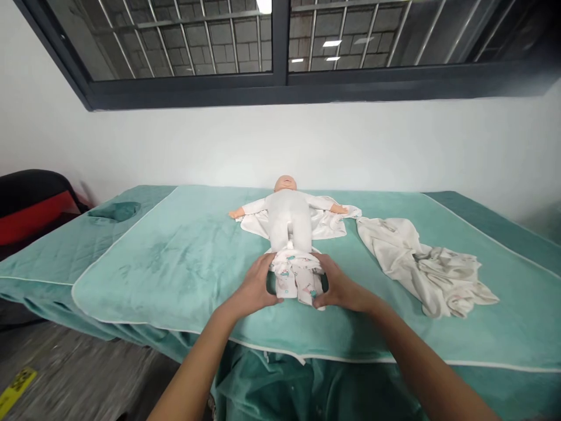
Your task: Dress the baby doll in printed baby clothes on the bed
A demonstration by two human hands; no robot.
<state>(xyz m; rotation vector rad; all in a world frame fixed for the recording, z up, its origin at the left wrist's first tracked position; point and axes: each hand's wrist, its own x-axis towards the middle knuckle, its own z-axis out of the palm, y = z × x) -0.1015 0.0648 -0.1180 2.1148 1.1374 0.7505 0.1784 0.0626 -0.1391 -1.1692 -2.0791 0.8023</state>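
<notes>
gripping the printed pants (298,275) from either side, my left hand (254,285) and right hand (342,286) curl in at the legs of the doll (289,210), face up on the green mat (175,257); crumpled white cloth (432,269) at right.

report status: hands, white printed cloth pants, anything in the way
Left hand, right hand at opposite sides of pants. Pants at foot end of white-bodied baby doll. Crumpled cream cloth off right, not in the way.
</notes>
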